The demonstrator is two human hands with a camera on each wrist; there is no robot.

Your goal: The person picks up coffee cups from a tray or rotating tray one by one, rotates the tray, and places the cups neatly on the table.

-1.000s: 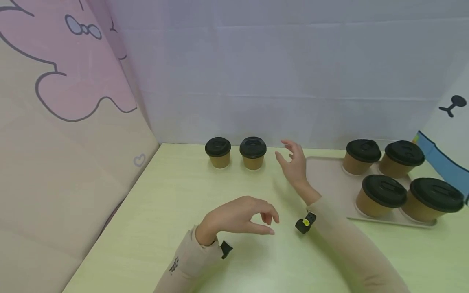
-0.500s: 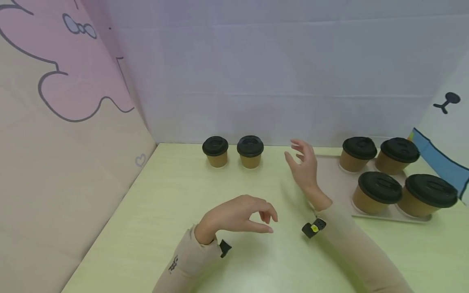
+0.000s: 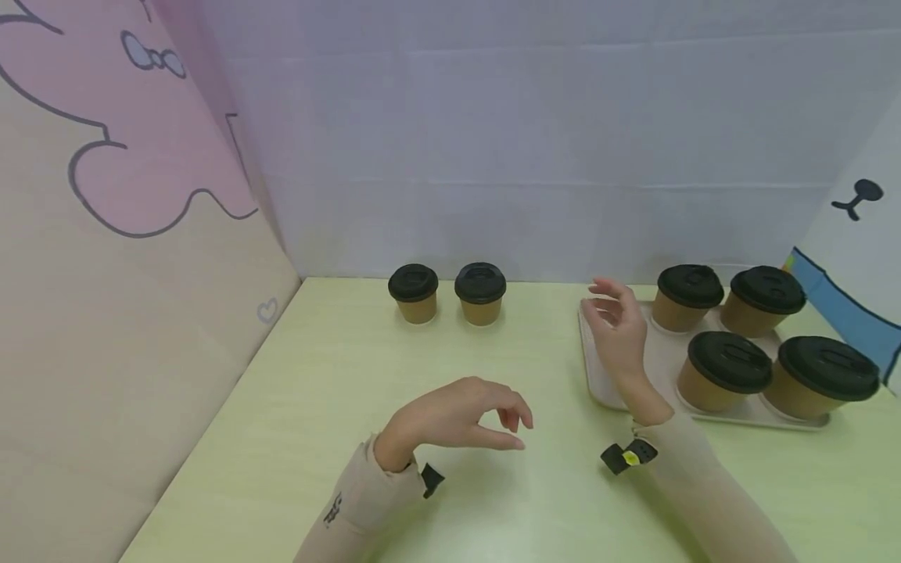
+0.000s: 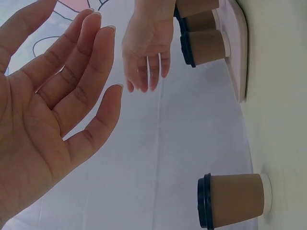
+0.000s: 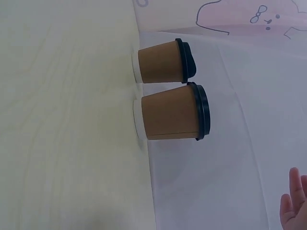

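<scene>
My left hand (image 3: 457, 414) hovers above the front middle of the table, fingers relaxed, thumb apart, holding nothing. In the left wrist view the palm of this left hand (image 4: 57, 100) is bare. Over the left part of a pale tray (image 3: 594, 375) is my right hand (image 3: 619, 332), its fingers loosely bent with nothing between them. To its right, several brown paper coffee cups with black lids stand on the tray, the nearest being a back cup (image 3: 679, 313). Two more lidded cups, a left one (image 3: 417, 309) and a right one (image 3: 482, 311), stand upright on the table at the back.
A pale wall sheet (image 3: 493, 141) rises behind the table's back edge. Printed panels flank the table, a left one (image 3: 141, 313) with a pink figure and a right one (image 3: 855, 258). A small black device (image 3: 629, 457) sits on the right wrist, another (image 3: 432, 479) on the left.
My right hand has moved right, away from the two back cups and over the tray's left part, its fingers drawing closer to the thumb. The left hand and cups stay put.
</scene>
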